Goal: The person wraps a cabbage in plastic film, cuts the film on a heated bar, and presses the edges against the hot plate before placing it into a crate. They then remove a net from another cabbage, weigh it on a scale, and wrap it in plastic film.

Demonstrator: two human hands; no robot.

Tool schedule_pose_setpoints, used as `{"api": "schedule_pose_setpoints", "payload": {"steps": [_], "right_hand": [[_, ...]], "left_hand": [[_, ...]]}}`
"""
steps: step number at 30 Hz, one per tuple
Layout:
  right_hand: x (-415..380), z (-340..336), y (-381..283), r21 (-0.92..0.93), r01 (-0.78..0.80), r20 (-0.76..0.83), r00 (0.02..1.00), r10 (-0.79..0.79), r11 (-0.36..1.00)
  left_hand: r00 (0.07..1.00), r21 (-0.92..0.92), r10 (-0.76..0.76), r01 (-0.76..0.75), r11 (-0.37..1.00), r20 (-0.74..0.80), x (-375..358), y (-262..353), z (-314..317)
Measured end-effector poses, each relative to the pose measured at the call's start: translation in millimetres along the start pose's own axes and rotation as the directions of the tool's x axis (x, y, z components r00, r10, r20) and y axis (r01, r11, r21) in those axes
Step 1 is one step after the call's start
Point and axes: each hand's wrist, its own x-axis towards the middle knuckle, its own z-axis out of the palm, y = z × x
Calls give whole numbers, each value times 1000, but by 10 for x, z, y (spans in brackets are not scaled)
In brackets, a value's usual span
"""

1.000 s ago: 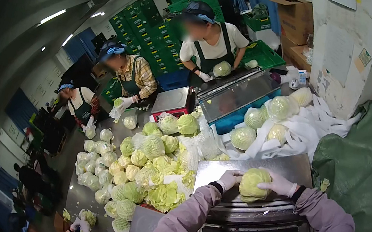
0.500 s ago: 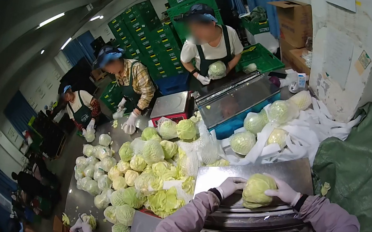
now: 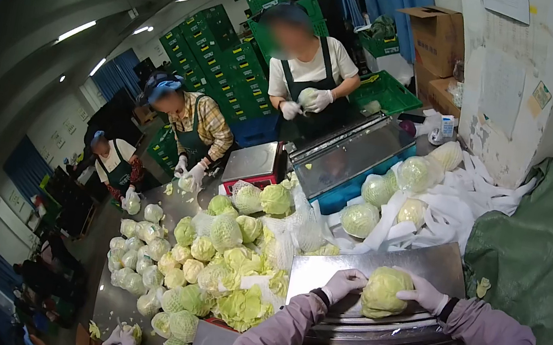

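A pale green cabbage (image 3: 385, 293) rests on the metal plate (image 3: 318, 271) of a wrapping machine in front of me. My right hand (image 3: 426, 293), gloved in white, holds it from the right side, with fingers over its upper edge. At its left side is my left hand (image 3: 344, 285), also gloved, with fingers drawn together near the leaves; whether they pinch anything is too small to tell. Loose leaves (image 3: 244, 306) and cabbages in foam nets (image 3: 226, 231) are heaped left of the plate.
Netted cabbages (image 3: 360, 219) lie on white netting (image 3: 466, 197) beyond the plate. A green sheet (image 3: 534, 252) hangs at the right. Across the table, co-workers stand near a scale (image 3: 250, 159) and a second wrapping machine (image 3: 352, 157). Another person's gloved hands (image 3: 120, 340) show at the bottom left.
The cabbage has turned slightly in my hands and sits a little lower in view. Across the table, one co-worker has brought both hands together around a cabbage.
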Motion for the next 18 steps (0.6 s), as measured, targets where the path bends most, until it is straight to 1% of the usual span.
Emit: {"api": "schedule_pose_setpoints", "payload": {"steps": [1, 3, 4, 5, 7, 8, 9, 10, 11, 13, 14, 16, 17, 18], "right_hand": [[1, 0, 2, -4, 4, 0, 1000, -4, 1000], [3, -3, -1, -36, -16, -4, 1000, 16, 999], [5, 4, 1, -9, -11, -8, 1000, 11, 1000], [7, 6, 17, -9, -11, -8, 1000, 11, 1000], [11, 3, 52, -103, -10, -49, 999, 5, 995], [5, 34, 38, -102, -14, -47, 999, 9, 995], [2, 86, 27, -153, -16, -94, 996, 2, 988], [0, 128, 13, -204, -20, -143, 990, -10, 979], [-2, 162, 25, -205, -19, -145, 989, -11, 979], [0, 254, 88, -316, -45, -257, 966, -40, 948], [20, 288, 101, -313, -42, -253, 967, -40, 949], [39, 341, 144, -168, 27, -251, 966, -69, 985], [50, 380, 124, -172, 17, -273, 960, -64, 985], [52, 416, 61, -261, 10, -266, 960, -82, 965]], "left_hand": [[1000, 2, 5, -5, 1000, 1, -2, 1, -2], [998, 53, 29, -26, 998, -53, -4, -6, -1], [997, 16, 25, -24, 1000, -70, -4, -17, -1], [997, 15, 25, -24, 1000, -70, -6, -24, -15], [968, 218, 137, -89, 972, -212, -21, -15, -68], [935, 235, 185, -114, 965, -304, -5, -28, -144], [891, 255, 231, -136, 957, -390, 16, -28, -244], [833, 178, 271, -210, 961, -482, 23, -27, -341], [713, 339, 392, -226, 913, -581, -37, 93, -321], [721, 305, 327, -167, 938, -610, -198, 284, -384], [719, 307, 327, -164, 937, -613, -238, 252, -482], [767, 462, 431, -200, 864, -475, -317, 177, -640], [775, 538, 467, -198, 819, -426, -437, 239, -623], [795, 504, 367, -91, 859, -483, -528, 272, -581]]}}
